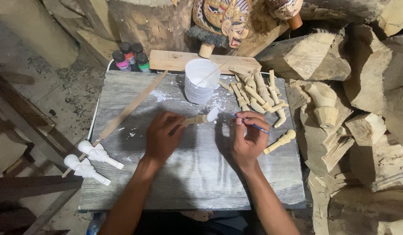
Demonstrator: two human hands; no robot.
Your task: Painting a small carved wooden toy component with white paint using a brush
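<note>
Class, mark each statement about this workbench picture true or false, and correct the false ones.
1. The left hand holds a small wooden piece with a white-painted tip. True.
2. The right hand holds a hammer. False: it holds a thin blue brush.
3. The white cup lies tipped over. False: it stands upright.
4. Two white-painted pieces lie at the board's left edge. True.

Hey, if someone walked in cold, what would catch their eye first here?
Mid-board, the left hand holds a wooden piece with a white-painted tip, and the right hand holds a thin blue brush to it. Behind them stands a white cup beside a pile of bare wooden parts. Two white-painted pieces lie at the left edge.
</note>
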